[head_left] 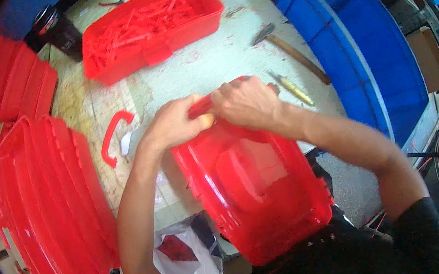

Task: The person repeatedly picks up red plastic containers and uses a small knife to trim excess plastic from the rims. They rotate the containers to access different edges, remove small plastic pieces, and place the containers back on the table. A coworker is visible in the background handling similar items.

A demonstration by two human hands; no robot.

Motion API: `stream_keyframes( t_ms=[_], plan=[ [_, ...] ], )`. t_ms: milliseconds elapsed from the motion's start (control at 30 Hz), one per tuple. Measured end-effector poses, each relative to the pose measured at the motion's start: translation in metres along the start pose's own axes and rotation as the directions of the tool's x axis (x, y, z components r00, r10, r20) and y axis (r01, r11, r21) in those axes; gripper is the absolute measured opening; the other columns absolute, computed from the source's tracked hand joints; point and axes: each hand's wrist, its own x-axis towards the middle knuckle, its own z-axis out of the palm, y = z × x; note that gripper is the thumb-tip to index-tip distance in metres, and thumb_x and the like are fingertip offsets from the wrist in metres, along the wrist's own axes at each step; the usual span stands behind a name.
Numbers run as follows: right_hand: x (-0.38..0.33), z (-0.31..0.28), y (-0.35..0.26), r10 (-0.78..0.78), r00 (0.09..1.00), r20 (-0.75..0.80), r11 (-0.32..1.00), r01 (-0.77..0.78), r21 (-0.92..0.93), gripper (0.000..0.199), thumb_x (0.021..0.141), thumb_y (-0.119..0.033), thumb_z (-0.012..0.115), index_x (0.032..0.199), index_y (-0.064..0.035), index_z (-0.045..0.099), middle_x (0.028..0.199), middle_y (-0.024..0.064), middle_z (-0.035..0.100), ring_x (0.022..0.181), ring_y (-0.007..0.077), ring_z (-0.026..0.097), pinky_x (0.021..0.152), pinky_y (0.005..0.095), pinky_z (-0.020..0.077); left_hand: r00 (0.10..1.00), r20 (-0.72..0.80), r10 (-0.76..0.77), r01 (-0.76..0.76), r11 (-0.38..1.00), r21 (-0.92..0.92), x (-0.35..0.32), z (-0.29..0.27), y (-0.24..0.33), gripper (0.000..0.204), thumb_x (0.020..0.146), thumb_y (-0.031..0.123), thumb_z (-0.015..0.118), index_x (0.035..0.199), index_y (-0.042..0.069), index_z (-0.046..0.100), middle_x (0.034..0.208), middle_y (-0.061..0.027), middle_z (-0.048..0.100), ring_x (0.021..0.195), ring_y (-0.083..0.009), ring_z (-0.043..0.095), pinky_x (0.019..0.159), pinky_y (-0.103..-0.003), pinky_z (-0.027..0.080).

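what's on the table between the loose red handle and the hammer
In the head view, both hands lie between the red handle and the hammer: left hand, right hand, gripping the red case.

white plastic bag — under left forearm

One view only, worn on your head, left of the pair. It looks steeply down onto the worktable, close in. Your forearms enter from the lower edge; your left hand and right hand sit near picture centre. Fisheye bends the blue bin at right and the stacked red lids at left toward the dark rim.
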Motion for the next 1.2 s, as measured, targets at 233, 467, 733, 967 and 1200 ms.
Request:
stream_keyframes(
  t_ms=[233,467,733,967,1200],
  plan=[
    [-0.096,0.028,0.083,0.61,0.785,-0.108,0.764,-0.546,0.343,0.019,0.093,-0.019,0.065,0.109,-0.0092,0.065,0.105,0.0144,0.065,0.094,0.0274,0.068,0.073,0.0412,0.0567,0.936,-0.048,-0.349,0.348,0.937,-0.032,-0.035,-0.016,-0.024,0.038,0.101,0.03,0.056,0.121,-0.001,0.067,0.104,-0.0061,0.071,0.096,-0.0122,0.063,0.088,-0.03,0.049],
    [-0.17,0.085,0.089,0.686,0.698,-0.206,0.627,-0.425,0.653,0.028,0.091,-0.018,0.063,0.116,-0.0049,0.058,0.113,0.0213,0.062,0.099,0.0379,0.065,0.081,0.0475,0.0532,0.696,-0.506,-0.51,0.485,0.853,-0.192,-0.143,0.012,-0.035,0.046,0.1,0.036,0.057,0.089,-0.007,0.065,0.072,-0.0018,0.059,0.067,-0.0127,0.051,0.064,-0.033,0.045],
    [-0.224,0.069,0.065,0.514,0.806,0.294,-0.289,-0.159,0.944,0.019,0.105,-0.023,0.05,0.099,-0.0067,0.059,0.077,-0.0031,0.053,0.067,0.0059,0.048,0.06,0.0234,0.0404,0.683,-0.664,-0.305,0.585,0.773,0.247,-0.141,-0.006,0.08,0.027,0.093,0.028,0.066,0.102,0.003,0.071,0.083,-0.0199,0.07,0.076,-0.0306,0.071,0.07,-0.041,0.052],
    [-0.186,0.069,0.079,0.486,0.832,0.265,-0.31,-0.119,0.943,0.026,0.106,-0.029,0.049,0.097,-0.0061,0.06,0.073,-0.0032,0.053,0.064,0.0056,0.049,0.056,0.0231,0.0402,0.888,-0.46,-0.02,0.2,0.917,0.346,0.063,0.017,0.093,0.069,0.086,0.045,0.071,0.133,-0.002,0.055,0.124,-0.028,0.063,0.116,-0.0385,0.063,0.098,-0.046,0.049],
    [-0.156,0.08,0.081,0.443,0.847,0.295,-0.241,-0.205,0.949,0.035,0.107,-0.031,0.047,0.091,-0.0043,0.062,0.066,-0.0011,0.054,0.064,0.0087,0.051,0.06,0.0283,0.0419,0.909,-0.409,-0.085,0.259,0.882,0.392,0.072,0.064,0.088,0.045,0.084,0.049,0.074,0.103,0.008,0.071,0.078,-0.0203,0.07,0.077,-0.0347,0.07,0.069,-0.044,0.052]
  ],
)
